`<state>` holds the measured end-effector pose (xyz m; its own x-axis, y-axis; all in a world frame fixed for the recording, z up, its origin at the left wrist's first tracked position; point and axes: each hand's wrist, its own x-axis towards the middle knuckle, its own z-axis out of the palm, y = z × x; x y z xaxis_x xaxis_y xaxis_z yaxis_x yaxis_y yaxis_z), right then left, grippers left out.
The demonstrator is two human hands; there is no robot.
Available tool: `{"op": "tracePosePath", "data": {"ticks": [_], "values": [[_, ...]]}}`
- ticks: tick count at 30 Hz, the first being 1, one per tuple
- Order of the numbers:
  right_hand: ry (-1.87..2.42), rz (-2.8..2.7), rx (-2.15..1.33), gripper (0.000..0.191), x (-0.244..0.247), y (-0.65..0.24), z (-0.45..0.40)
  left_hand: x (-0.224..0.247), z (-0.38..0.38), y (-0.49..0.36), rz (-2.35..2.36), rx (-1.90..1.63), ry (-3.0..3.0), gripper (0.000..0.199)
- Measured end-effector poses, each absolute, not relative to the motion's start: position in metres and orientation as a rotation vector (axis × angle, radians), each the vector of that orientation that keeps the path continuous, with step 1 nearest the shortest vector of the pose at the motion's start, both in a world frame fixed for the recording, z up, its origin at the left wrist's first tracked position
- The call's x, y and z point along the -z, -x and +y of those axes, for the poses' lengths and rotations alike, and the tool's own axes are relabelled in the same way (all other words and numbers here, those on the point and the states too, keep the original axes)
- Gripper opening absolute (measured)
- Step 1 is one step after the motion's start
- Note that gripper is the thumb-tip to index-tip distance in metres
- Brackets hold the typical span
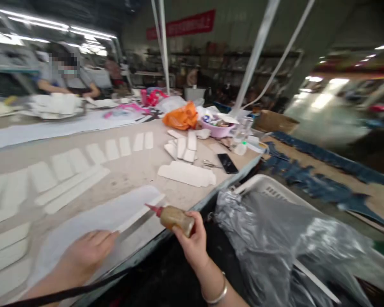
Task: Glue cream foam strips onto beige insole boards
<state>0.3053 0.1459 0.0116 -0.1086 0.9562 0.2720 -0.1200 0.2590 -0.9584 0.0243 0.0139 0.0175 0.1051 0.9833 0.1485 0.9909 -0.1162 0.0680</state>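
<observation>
My right hand (193,238) is wrapped round a squeeze bottle (176,219) with a red pointed nozzle and brownish-yellow contents. The bottle is tilted nearly level, its tip pointing left over the table's front edge. My left hand (88,253) is closed, with its fingertips at the near end of a narrow white strip (141,214). That strip runs along the edge of a large translucent white sheet (102,213), which lies partly under the hand. Motion smears the left fingers somewhat, and their undersides are hidden.
Rows of white pieces (73,164) lie across the table (137,170). Farther right are a flat white panel (187,174), a phone (228,163), scissors (211,164) and a pink basin (217,130). A basket (275,185) with grey plastic stands beside the table. A co-worker (67,76) sits opposite.
</observation>
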Motion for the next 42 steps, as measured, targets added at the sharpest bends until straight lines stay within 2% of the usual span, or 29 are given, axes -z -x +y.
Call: {"op": "tracePosePath", "data": {"ticks": [2, 9, 22, 31, 42], "values": [[0.839, -1.452, -1.113, 0.037, -0.007, -0.300, 0.143, -0.020, -0.013, -0.033, -2.105, 0.190, 2.199, 0.030], [0.602, -1.841, -0.908, 0.034, -0.008, -0.285, 0.118, -0.001, -0.034, -0.036, -2.105, 0.573, 1.930, 0.025], [0.432, -2.145, -0.887, 0.044, 0.001, -0.249, 0.090, 0.016, -0.050, -0.026, -2.107, 0.702, 1.971, 0.024], [0.471, -2.179, -0.810, 0.043, -0.003, -0.249, 0.092, 0.024, -0.051, -0.021, -2.043, 0.631, 1.965, 0.022], [0.780, -2.047, -0.568, 0.042, -0.001, -0.284, 0.125, 0.038, -0.048, -0.006, -1.840, 0.694, 2.027, 0.018]]}}
